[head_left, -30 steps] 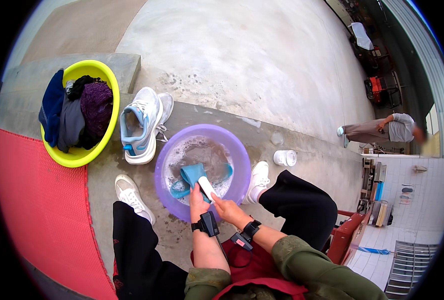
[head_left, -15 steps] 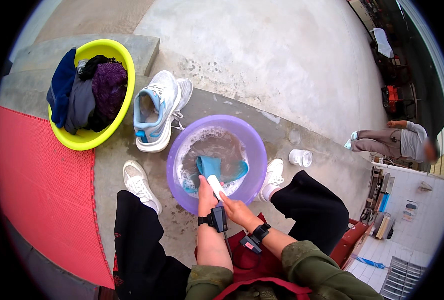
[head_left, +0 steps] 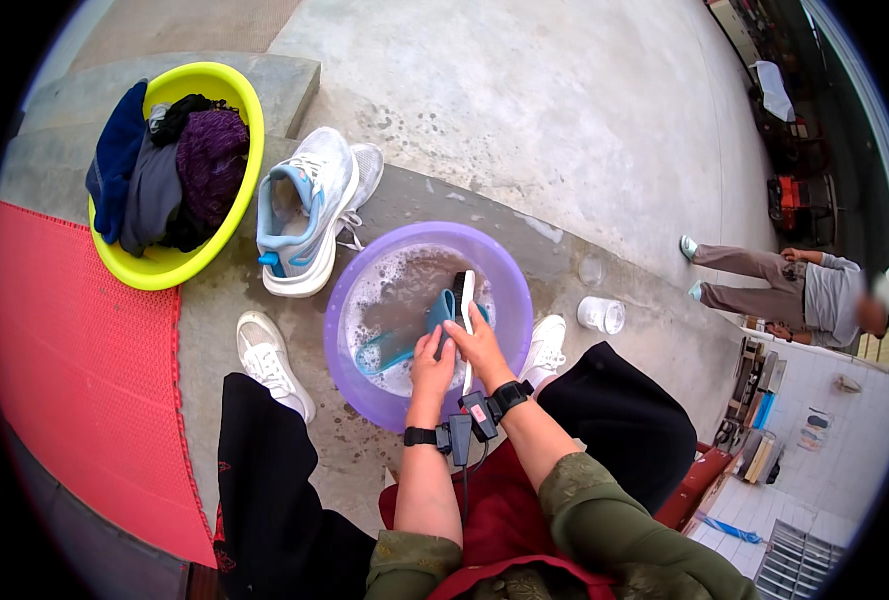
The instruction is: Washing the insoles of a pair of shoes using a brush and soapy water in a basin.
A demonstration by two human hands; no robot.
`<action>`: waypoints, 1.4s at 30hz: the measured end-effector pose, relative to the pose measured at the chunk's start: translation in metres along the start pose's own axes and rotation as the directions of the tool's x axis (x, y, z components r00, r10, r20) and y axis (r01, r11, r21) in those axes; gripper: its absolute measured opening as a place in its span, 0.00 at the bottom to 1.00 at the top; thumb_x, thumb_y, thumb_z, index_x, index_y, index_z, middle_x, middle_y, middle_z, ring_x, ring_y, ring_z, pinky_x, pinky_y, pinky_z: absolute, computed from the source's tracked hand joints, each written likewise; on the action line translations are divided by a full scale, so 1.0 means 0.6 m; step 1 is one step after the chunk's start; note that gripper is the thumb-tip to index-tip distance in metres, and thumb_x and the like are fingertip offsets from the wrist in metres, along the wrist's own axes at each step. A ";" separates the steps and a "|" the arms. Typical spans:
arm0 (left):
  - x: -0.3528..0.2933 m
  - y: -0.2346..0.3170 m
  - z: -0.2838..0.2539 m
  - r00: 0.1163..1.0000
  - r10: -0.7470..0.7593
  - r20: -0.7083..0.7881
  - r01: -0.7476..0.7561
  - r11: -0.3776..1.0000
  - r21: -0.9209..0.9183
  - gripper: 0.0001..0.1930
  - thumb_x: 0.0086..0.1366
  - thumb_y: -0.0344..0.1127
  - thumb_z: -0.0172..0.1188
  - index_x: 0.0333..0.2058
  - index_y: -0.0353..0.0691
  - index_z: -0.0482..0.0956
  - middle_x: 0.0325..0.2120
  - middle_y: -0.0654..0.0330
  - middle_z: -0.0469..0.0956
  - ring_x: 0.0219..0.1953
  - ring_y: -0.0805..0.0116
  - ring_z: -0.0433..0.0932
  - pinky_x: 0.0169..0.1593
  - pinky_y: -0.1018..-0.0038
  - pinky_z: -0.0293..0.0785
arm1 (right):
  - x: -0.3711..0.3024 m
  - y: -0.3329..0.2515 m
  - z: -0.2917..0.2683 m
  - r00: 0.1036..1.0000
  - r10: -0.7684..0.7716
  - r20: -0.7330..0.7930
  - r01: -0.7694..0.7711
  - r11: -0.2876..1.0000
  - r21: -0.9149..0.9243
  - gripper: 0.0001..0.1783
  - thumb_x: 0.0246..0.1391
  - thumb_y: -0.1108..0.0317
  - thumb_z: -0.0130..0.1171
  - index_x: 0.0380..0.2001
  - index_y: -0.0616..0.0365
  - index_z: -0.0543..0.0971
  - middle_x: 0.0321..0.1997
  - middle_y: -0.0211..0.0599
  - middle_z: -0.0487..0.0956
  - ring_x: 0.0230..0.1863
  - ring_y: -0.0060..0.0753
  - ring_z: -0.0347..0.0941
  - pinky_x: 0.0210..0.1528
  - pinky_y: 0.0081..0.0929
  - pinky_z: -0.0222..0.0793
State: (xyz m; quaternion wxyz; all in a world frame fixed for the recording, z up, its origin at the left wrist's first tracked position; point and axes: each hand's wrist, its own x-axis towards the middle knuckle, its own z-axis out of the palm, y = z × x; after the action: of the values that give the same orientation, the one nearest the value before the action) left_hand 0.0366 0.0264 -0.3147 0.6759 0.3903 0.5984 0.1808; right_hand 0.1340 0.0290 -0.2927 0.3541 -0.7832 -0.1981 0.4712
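Note:
A purple basin (head_left: 509, 270) of foamy, cloudy water stands between my feet. Over it, my right hand (head_left: 480, 350) is closed round a white-handled scrubbing brush (head_left: 467, 310) with dark bristles, held upright. My left hand (head_left: 431, 365) is beside it, gripping a flat blue piece (head_left: 443, 308) that resembles a shoe insole; the fingers partly hide it. The brush lies against or close to this piece. Another blue rounded end (head_left: 376, 353) shows in the suds at the basin's left, and I cannot tell whether it is the same piece.
White-and-blue sneakers (head_left: 309, 215) stand left of the basin, near a yellow-green tub (head_left: 249, 180) of dark clothes. A clear jar (head_left: 601, 314) sits to the right. Red matting (head_left: 84, 350) covers the left floor. Another person (head_left: 804, 290) stands far right.
The brush has swung from slanting across the left hand to upright, farther over the basin. Both hands have moved up and right, and the blue piece is turned more edge-on.

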 end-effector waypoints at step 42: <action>-0.038 0.139 -0.026 0.946 0.039 0.322 0.189 0.740 -0.645 0.14 0.55 0.29 0.42 0.43 0.40 0.60 0.30 0.58 0.69 0.25 0.69 0.71 0.22 0.74 0.70 | -0.073 -0.155 -0.122 0.897 -0.424 0.124 0.419 0.729 -0.541 0.27 0.42 0.58 0.51 0.45 0.59 0.61 0.31 0.54 0.71 0.35 0.52 0.67 0.34 0.33 0.63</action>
State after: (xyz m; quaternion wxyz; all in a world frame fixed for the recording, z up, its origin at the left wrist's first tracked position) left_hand 0.0353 0.0678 -0.2371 0.8638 0.1212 0.3933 0.2907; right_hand 0.1798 0.0361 -0.1754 0.2098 -0.7878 -0.4970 0.2972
